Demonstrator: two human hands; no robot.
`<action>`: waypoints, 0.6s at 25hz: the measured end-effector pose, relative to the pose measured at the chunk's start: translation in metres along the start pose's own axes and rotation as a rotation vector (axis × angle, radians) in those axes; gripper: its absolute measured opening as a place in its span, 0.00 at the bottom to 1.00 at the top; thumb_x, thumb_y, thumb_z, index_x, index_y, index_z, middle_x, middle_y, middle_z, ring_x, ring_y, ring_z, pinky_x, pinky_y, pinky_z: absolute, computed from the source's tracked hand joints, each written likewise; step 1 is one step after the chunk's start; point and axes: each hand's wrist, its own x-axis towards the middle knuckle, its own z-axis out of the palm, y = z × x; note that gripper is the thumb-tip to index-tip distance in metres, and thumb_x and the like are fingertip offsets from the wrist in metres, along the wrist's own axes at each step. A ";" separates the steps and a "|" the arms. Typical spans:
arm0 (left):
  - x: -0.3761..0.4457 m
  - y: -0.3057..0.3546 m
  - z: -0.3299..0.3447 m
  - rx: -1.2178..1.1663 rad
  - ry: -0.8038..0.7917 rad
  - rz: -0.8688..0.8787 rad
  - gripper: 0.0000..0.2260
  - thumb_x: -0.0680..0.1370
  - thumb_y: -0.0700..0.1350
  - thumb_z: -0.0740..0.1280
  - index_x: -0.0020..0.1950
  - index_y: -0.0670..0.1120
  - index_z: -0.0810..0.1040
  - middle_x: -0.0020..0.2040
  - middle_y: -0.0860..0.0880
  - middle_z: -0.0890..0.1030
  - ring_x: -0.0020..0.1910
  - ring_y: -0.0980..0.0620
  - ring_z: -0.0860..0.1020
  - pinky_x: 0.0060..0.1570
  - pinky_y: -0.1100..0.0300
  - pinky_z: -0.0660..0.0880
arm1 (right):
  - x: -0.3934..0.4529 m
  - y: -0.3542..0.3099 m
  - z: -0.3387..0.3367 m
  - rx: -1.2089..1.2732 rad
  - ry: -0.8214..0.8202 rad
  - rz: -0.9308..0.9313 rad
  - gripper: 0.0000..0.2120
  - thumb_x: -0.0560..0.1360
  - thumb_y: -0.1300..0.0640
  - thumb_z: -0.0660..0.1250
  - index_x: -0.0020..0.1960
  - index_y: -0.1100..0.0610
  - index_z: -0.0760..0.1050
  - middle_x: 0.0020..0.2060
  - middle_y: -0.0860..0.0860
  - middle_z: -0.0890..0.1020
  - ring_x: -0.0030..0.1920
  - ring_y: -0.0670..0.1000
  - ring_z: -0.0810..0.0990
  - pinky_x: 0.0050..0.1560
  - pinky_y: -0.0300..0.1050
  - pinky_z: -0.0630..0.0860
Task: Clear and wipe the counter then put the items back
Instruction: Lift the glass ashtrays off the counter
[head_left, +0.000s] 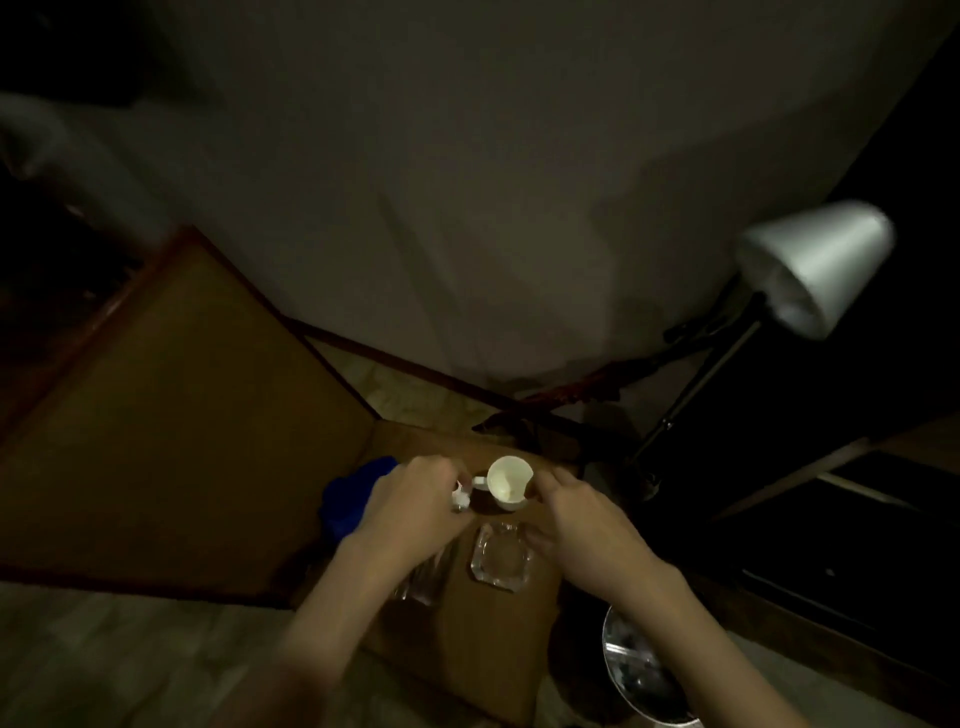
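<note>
The scene is dim. A white cup (509, 486) stands on a small brown counter (478, 634), its handle turned left. My left hand (415, 506) hovers just left of the cup and pinches a small white object (460, 496). My right hand (576, 519) reaches in from the right, its fingertips at the cup's right side. A clear glass ashtray (501, 558) lies between my hands, nearer to me than the cup. More clear glassware (421, 579) sits partly hidden under my left forearm. A blue cloth (353, 499) lies at the counter's left edge.
A larger wooden surface (171, 441) stretches to the left. A floor lamp with a white shade (813, 265) stands at the right. A metal bin (639, 670) sits by the counter's lower right corner. A pale wall (467, 208) rises behind.
</note>
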 end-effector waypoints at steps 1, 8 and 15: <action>-0.015 0.007 -0.027 0.016 0.016 0.033 0.15 0.75 0.51 0.69 0.62 0.54 0.75 0.57 0.55 0.79 0.52 0.57 0.78 0.49 0.60 0.77 | -0.012 -0.011 -0.027 -0.019 0.023 -0.025 0.19 0.77 0.48 0.63 0.65 0.54 0.67 0.60 0.50 0.71 0.59 0.52 0.74 0.52 0.44 0.73; -0.086 0.091 -0.149 0.146 0.097 0.318 0.19 0.75 0.52 0.70 0.65 0.55 0.73 0.60 0.56 0.78 0.57 0.57 0.76 0.55 0.60 0.75 | -0.108 -0.046 -0.175 -0.123 0.193 -0.101 0.17 0.76 0.47 0.64 0.61 0.52 0.68 0.57 0.49 0.73 0.56 0.52 0.75 0.52 0.48 0.75; -0.100 0.217 -0.191 0.201 0.154 0.508 0.18 0.73 0.55 0.71 0.62 0.57 0.74 0.56 0.59 0.78 0.54 0.59 0.77 0.55 0.58 0.76 | -0.204 0.018 -0.256 -0.179 0.337 -0.014 0.16 0.76 0.46 0.64 0.60 0.52 0.70 0.56 0.50 0.75 0.57 0.54 0.76 0.53 0.50 0.75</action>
